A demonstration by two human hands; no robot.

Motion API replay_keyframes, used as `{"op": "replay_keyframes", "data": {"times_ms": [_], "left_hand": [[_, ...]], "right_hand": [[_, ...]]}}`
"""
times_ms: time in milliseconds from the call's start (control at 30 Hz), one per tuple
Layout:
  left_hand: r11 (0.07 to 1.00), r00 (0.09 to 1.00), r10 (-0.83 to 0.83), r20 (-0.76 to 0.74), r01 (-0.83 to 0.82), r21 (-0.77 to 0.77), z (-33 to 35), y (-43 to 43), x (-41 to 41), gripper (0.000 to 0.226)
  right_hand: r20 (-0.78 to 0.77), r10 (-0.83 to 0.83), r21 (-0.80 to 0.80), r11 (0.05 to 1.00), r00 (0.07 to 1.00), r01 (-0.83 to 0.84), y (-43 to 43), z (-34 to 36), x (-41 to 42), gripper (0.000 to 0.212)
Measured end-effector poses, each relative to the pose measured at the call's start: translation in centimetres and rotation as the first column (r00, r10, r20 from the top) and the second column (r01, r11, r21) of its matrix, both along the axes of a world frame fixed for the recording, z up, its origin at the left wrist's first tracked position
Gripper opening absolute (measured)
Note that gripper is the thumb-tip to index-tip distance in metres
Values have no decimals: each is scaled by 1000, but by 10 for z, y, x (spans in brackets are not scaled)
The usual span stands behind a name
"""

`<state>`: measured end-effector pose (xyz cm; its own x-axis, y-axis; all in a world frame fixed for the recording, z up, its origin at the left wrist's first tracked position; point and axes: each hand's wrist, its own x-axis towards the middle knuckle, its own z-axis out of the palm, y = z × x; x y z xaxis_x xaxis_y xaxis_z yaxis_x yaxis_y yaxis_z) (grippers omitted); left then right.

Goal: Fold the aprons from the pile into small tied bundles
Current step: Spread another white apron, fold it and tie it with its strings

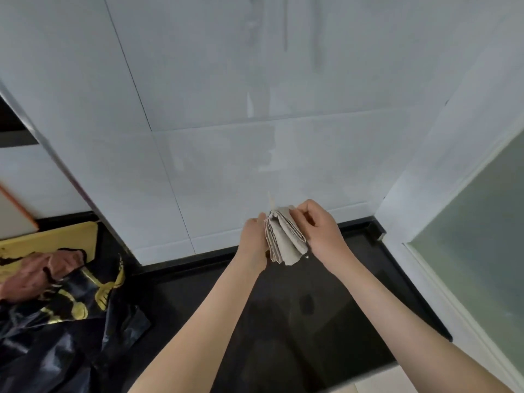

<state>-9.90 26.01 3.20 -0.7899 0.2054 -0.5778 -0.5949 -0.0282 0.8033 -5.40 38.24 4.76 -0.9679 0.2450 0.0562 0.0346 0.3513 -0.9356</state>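
Hands meet above the black counter (326, 321), close to the white tiled wall (255, 137). Your left hand (252, 239) grips the left side of the folded beige apron (286, 239). Your right hand (320, 231) pinches its upper right edge, fingers curled. The apron is held clear of the counter, layered folds facing you (a thin strap end (270, 201) pokes up behind it). Far left, well apart, the pile of aprons (56, 302), black-gold and pink, lies partly on a yellow board (51, 241).
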Motion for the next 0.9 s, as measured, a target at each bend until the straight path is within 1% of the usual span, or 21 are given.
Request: {"op": "replay_keyframes", "data": {"times_ms": [33,67,100,133,167,200,233,300,367,467,533,600,633,667,700,733,767,800,833,867,900], "left_hand": [[1000,999,1,-52,0,22,19,2,0,40],[994,996,-31,-88,40,104,33,2,-1,49],[982,986,-78,-147,101,157,46,2,-2,59],[968,961,-142,-238,186,169,57,4,-2,63],[957,916,-215,-339,267,115,67,6,0,60],[950,873,-261,-413,307,50,74,7,1,54],[962,848,-254,-465,271,-31,84,10,-3,49],[977,844,-214,-491,178,-119,92,10,-13,44],[977,854,-212,-475,167,-136,103,7,-20,38],[958,815,-288,-502,244,-154,128,7,-16,27],[914,754,-389,-529,389,-118,151,5,-10,22],[820,680,-470,-563,573,7,180,1,-6,22],[771,648,-485,-587,634,64,197,-3,-3,25],[744,604,-488,-630,666,62,212,-5,-2,33],[748,516,-489,-703,663,-34,226,-2,-3,42],[782,401,-497,-769,592,-196,237,1,-3,48],[815,271,-498,-824,471,-338,251,7,-4,51],[849,171,-475,-863,345,-399,267,13,-4,52],[882,137,-433,-891,271,-386,281,17,-3,55],[908,131,-381,-915,242,-343,300,23,-3,57],[919,138,-345,-929,252,-304,310,26,-4,58]], "right_hand": [[-27,-61,7,998,998,62,2,3,-3,30],[-52,-115,18,993,992,116,2,7,-4,29],[-78,-155,30,987,985,157,1,12,-7,27],[-97,-174,41,983,980,179,0,19,-9,25],[-104,-172,32,984,980,176,0,26,-11,23],[-103,-148,4,989,984,149,-1,33,-13,20],[-114,-111,-13,994,987,111,1,42,-14,17],[-119,-47,55,997,992,53,9,55,-19,14],[-126,-53,161,984,991,73,20,68,-24,14],[-165,-64,210,973,984,99,31,88,-23,12],[-194,-46,173,982,980,81,36,108,-16,11],[-254,-45,106,992,966,74,46,132,-9,7],[-293,-40,93,993,955,70,51,147,-4,11],[-316,-35,82,995,948,64,57,164,0,19],[-327,-34,66,996,944,59,63,184,2,25],[-324,-30,39,998,946,45,66,201,5,25],[-344,-13,22,1000,939,22,71,220,5,20],[-368,18,13,1000,930,-14,74,240,8,15],[-387,66,31,998,920,-59,77,256,12,12],[-425,122,67,992,897,-103,82,275,19,10],[-446,165,84,986,880,-143,82,287,25,16]]}}
